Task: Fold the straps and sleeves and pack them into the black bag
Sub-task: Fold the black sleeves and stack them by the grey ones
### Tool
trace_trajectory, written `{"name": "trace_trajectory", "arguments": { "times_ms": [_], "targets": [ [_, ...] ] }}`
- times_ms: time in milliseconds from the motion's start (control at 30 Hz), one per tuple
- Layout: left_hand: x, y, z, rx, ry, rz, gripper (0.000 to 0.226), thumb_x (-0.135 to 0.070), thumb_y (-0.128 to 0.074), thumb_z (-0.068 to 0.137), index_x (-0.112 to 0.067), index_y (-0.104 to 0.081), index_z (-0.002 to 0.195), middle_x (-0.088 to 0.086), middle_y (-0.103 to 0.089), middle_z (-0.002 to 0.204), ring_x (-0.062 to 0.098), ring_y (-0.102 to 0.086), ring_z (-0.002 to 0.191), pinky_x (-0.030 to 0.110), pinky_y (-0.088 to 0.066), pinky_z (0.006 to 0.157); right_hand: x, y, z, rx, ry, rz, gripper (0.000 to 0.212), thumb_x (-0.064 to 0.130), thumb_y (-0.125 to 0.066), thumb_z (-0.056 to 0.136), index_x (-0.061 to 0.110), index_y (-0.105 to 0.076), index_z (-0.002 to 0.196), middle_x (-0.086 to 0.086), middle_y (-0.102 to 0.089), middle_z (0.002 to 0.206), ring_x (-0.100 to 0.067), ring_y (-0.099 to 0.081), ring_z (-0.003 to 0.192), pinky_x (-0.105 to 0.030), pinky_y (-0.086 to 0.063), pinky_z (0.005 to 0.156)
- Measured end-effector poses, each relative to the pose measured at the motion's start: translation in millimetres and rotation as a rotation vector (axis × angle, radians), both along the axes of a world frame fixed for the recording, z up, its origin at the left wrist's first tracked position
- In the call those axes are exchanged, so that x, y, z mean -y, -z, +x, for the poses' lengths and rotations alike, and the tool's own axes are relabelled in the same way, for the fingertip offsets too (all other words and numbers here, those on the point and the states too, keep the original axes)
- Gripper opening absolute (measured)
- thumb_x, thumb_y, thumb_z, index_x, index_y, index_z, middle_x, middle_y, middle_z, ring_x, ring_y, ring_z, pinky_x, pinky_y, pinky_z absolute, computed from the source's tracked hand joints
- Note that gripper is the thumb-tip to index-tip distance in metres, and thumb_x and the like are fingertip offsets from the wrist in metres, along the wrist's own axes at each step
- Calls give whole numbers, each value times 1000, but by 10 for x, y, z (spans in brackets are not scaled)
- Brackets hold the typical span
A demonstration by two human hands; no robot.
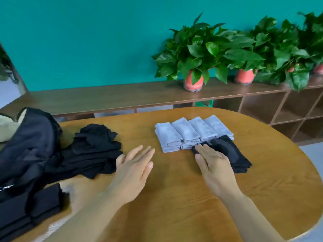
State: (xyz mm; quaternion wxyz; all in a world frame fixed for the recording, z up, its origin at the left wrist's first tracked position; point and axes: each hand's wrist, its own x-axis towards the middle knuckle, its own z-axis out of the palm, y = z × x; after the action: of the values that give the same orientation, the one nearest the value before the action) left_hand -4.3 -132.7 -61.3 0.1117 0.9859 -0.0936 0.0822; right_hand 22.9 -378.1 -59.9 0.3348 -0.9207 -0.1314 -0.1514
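Right hand (214,165) flat on a folded black piece (230,151), left hand (133,169) open beside it.
Both hands have straight fingers and grip nothing; whether the left hand touches the table (174,198) is unclear. The folded black piece lies right of centre, touching the near edge of a row of folded grey sleeves (190,131). A loose black pile (94,151) lies to the left against the black bag (28,145), and a folded black stack (35,206) sits at the near left.
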Motion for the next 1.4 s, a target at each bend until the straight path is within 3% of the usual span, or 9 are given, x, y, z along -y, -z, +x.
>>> {"name": "trace_trajectory", "arguments": {
  "times_ms": [100, 200, 333, 600, 767, 933, 1133, 1267, 1400],
  "targets": [
    [-377, 57, -119, 16, -76, -21, 84, -61, 20, 82, -35, -19, 153, -23, -19, 157, 0, 2, 145, 30, -4, 106, -445, 9, 29, 5, -79, -20, 41, 44, -35, 98, 24, -64, 118, 10, -67, 115, -12, -57, 117, -41, -40, 102],
    [-691, 77, -156, 22, -147, -28, 90, -63, 23, 80, -35, -21, 152, -22, -18, 158, -1, 2, 145, 28, -3, 105, -890, -22, 84, 38, -154, -54, 17, 35, -41, 99, 33, -58, 96, 22, -61, 88, -6, -53, 87, -30, -35, 85],
    [-923, 39, -196, -8, -296, 3, 74, -55, 12, 90, -33, -21, 153, -16, -15, 160, 5, -1, 147, 32, -8, 111, -1425, 4, 128, -4, -266, -203, 30, 28, -47, 101, 18, -61, 126, 3, -62, 125, -12, -42, 134, -19, -19, 99],
    [-1292, 83, -187, 94, -467, -48, 43, -27, -36, 103, -18, -46, 143, 2, -42, 151, 20, -29, 144, 41, -24, 108, -2378, -65, 399, -45, -271, -184, 40, 34, -46, 100, 22, -50, 138, -2, -57, 132, -13, -30, 137, -31, -24, 105],
    [-1349, 3, -230, 27, -484, -35, 48, -31, -22, 105, -26, -25, 153, -6, -18, 161, 11, -7, 149, 33, -8, 112, -2828, -54, 619, -230, -211, -205, 29, 37, -47, 98, 17, -57, 116, -1, -62, 114, -20, -36, 125, -35, -28, 94],
    [-1428, -61, -298, 20, -521, -25, 48, -32, -20, 106, -28, -20, 154, -9, -14, 161, 10, -2, 148, 32, -9, 111, -2948, -153, 657, -310, -135, -247, 34, 29, -52, 93, 24, -43, 61, 6, -52, 75, -21, -41, 106, -38, -29, 89],
    [-1453, -180, -418, 55, -545, -52, 47, -30, -23, 105, -26, -25, 152, -8, -17, 161, 11, -6, 148, 33, -11, 110, -2751, -599, 602, -246, -262, 43, 32, 30, -57, 92, 23, -46, 63, 10, -52, 69, -17, -48, 88, -37, -27, 88],
    [-1445, -329, -513, 134, -554, -104, 44, -29, -26, 105, -26, -35, 148, -9, -30, 156, 11, -16, 145, 35, -15, 109, -2522, -1018, 524, -241, -373, 273, 17, 37, -61, 83, 25, -61, 72, 11, -62, 69, -17, -57, 78, -47, -41, 95],
    [-1374, -524, -590, 90, -529, -372, 39, -39, -22, 103, -24, -59, 100, -6, -63, 99, 16, -53, 100, 38, -33, 104, -2208, -1305, 305, -232, -452, 415, 12, 22, -66, 89, 16, -66, 78, -1, -63, 75, -15, -55, 72, -34, -43, 74]
  ]
}}
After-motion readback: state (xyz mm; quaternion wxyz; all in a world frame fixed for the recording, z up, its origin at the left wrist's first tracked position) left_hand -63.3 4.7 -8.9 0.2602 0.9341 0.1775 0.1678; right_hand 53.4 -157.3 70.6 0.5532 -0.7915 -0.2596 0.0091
